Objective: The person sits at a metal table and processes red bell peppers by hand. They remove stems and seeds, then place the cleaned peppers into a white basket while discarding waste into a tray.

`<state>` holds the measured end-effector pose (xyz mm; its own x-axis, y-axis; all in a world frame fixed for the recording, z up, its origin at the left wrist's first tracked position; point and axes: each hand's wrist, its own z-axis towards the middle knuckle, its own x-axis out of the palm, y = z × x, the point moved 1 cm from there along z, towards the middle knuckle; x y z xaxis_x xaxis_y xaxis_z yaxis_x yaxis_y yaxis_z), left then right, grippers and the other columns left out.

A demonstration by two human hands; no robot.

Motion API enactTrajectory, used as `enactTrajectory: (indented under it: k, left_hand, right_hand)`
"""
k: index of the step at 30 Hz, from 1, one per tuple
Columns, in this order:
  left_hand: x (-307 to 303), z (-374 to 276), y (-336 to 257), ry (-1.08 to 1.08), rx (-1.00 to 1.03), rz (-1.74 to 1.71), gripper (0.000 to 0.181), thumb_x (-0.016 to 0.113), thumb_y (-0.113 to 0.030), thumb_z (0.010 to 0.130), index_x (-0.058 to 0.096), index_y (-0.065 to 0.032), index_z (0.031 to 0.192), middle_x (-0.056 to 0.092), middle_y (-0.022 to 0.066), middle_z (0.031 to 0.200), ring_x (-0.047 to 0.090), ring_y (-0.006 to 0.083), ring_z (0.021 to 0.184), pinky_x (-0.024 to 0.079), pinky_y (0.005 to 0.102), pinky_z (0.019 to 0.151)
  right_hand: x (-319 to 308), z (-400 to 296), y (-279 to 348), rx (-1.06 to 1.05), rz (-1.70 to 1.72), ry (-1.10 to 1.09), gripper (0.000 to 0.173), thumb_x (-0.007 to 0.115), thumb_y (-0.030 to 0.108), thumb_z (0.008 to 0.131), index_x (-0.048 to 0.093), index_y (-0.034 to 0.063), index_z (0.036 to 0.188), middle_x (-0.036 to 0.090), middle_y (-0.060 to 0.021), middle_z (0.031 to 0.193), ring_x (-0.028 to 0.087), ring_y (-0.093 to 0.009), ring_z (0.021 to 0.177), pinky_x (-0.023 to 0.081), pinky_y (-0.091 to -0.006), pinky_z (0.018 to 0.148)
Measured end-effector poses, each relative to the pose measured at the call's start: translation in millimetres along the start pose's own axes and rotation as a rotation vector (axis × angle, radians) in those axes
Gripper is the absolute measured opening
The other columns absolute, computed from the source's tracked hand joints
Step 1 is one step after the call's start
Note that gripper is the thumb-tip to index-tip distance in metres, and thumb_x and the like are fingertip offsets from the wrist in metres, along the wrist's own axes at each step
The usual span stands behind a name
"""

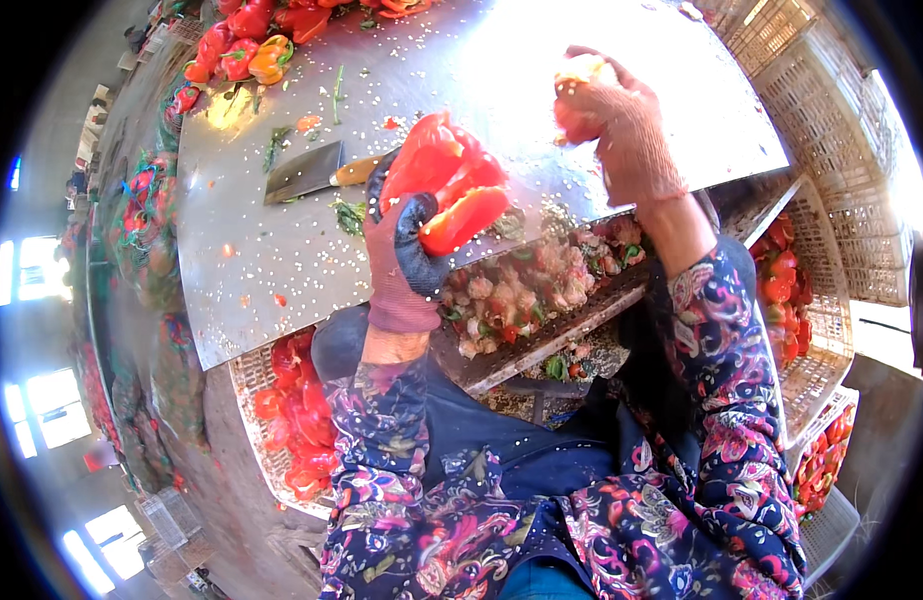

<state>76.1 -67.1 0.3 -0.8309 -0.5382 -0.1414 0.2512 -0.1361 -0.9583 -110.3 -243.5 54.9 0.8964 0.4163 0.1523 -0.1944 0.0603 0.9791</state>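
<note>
My left hand (405, 251), in a glove with a dark coated palm, grips a red bell pepper (446, 172) that looks split open above the metal table (296, 277). Up to the right, my gloved right hand (623, 124) is closed around a blurred pale and red pepper piece (581, 90), apart from the left hand. A cleaver (308, 171) with a wooden handle lies flat on the tabletop, left of the held pepper. Seeds and green scraps are scattered around it. Below the hands, a trough holds pale seedy pepper cores (514, 289).
Whole red peppers (244, 26) and an orange one (270, 60) are heaped at the table's far left. Plastic crates of red peppers stand at left (240, 397) and right (814, 375) of my lap. Stacked crates (829, 112) rise on the right; net sacks (143, 225) lie left.
</note>
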Motion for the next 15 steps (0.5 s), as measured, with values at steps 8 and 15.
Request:
enactTrajectory:
  k: [8, 15]
  left_hand:
    - [-9, 5, 17, -0.394, -0.074, -0.377, 0.043, 0.061, -0.007, 0.095, 0.046, -0.0020, 0.135, 0.057, 0.0103, 0.126, 0.061, 0.0189, 0.109, 0.056, 0.0325, 0.090]
    - [43, -10, -39, -0.429, -0.033, -0.553, 0.055, 0.059, 0.011, 0.085, 0.044, -0.0034, 0.135, 0.053, 0.0081, 0.127, 0.055, 0.0172, 0.113, 0.051, 0.0284, 0.094]
  right_hand:
    - [2, -20, 10, -0.275, -1.266, 0.054, 0.071, 0.073, 0.019, 0.081, 0.044, 0.0213, 0.146, 0.055, -0.0156, 0.137, 0.062, -0.032, 0.116, 0.057, -0.0376, 0.084]
    - [57, -67, -18, -0.300, -0.409, 0.521, 0.041, 0.070, 0.012, 0.083, 0.060, 0.0008, 0.121, 0.068, -0.0043, 0.099, 0.064, -0.013, 0.082, 0.054, -0.0281, 0.072]
